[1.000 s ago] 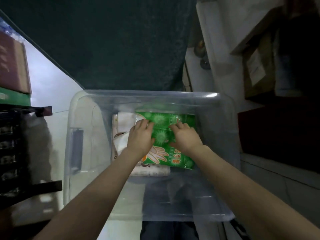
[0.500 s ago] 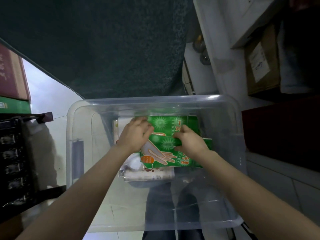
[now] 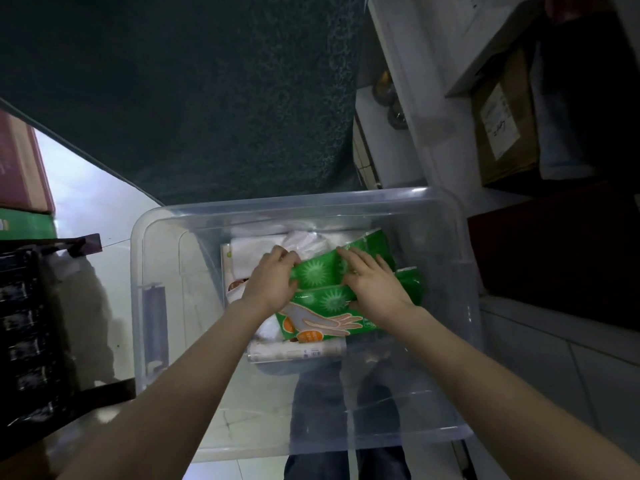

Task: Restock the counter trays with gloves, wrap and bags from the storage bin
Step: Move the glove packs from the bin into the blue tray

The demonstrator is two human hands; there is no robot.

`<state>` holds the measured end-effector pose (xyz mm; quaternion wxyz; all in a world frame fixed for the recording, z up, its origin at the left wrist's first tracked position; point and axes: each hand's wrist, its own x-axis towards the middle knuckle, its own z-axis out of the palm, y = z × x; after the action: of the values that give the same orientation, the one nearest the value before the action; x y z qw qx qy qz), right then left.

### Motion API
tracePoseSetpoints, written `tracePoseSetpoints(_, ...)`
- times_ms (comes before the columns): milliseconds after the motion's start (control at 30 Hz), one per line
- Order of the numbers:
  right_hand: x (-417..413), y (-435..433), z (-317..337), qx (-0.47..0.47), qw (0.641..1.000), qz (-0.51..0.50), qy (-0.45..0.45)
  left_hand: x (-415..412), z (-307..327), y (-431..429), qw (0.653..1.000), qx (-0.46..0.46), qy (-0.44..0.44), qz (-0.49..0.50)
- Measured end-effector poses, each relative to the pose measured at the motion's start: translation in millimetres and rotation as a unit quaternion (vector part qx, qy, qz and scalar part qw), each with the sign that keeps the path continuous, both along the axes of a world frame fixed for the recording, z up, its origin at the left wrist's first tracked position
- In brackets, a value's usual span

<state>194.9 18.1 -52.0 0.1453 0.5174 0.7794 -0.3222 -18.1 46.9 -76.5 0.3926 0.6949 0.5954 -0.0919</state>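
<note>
The left hand [image 3: 273,280] is curled round the left end of a green glove pack [image 3: 317,275], which is gripped. The right hand [image 3: 372,284] is laid over the pack's right end, with its fingers [image 3: 349,258] fairly straight on top and the thumb tucked at the near edge; the pack is pinched there. Both forearms are bare and are reached in from the near side.

The glove pack is held slanted inside a clear bin [image 3: 284,207], in the bin's far half. A second pack [image 3: 327,317], green and printed with a glove outline, is found just beneath and nearer, touching the first. White packs [image 3: 258,252] are stacked under and to the left of both. A roll [image 3: 298,351] with a pale label is laid along the near edge of the pile. The near half of the bin is seen through to dark trousers [image 3: 325,393] and pale tiles below.

The bin is backed by a dark green cloth [image 3: 207,98]. A pale floor [image 3: 104,209] is shown at the left, with a black crate [image 3: 24,323] beside it. A red carton [image 3: 20,168] is set on a green carton [image 3: 24,225] at the far left. At the right, a brown carton [image 3: 505,126] with a white label is kept among white shelving [image 3: 433,81]. The room is dimly lit.
</note>
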Motion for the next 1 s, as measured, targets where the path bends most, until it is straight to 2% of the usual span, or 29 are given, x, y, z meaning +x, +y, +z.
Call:
tracePoseSetpoints(133,-6.8,1.7,3.5,0.043,0.997,0.063,-0.004,1.5,13.7,-12.0,0.994,-0.042,-0.098,-0.012)
tracePoseSetpoints(233,-8.0,-2.5,10.4,0.006,0.997,0.067,-0.027,-0.2,19.5,-16.9,0.991,-0.066,-0.117,0.012)
tracePoseSetpoints(433,-4.9,-22.7,13.8,-0.022,1.000,-0.003,-0.009,-0.4,21.1,-29.4,0.993,-0.075,-0.051,-0.070)
tracePoseSetpoints(567,-3.3,-33.5,6.0,-0.007,0.999,-0.032,0.005,0.9,10.4,-27.7,0.993,-0.103,-0.042,-0.031)
tracePoseSetpoints(667,-2.1,-32.3,1.7,-0.044,0.992,-0.113,0.029,-0.1,3.3,-22.1,0.985,-0.161,-0.063,-0.017)
tracePoseSetpoints(733,-0.3,-29.9,-2.0,-0.067,0.989,-0.130,0.019,0.2,1.2,-19.8,0.976,-0.184,-0.100,0.050)
tracePoseSetpoints(800,1.8,-29.2,-7.3,-0.082,0.990,-0.114,0.004,0.8,-2.8,-19.5,0.983,-0.118,-0.105,0.095)
tracePoseSetpoints(900,2.8,-27.9,-13.4,-0.088,0.992,-0.091,-0.012,2.7,-13.3,-17.3,0.998,0.048,-0.038,-0.003)
tracePoseSetpoints(1000,2.5,-27.1,-18.7,-0.083,0.993,-0.087,-0.015,11.4,-22.2,-9.8,0.993,0.075,-0.019,-0.091)
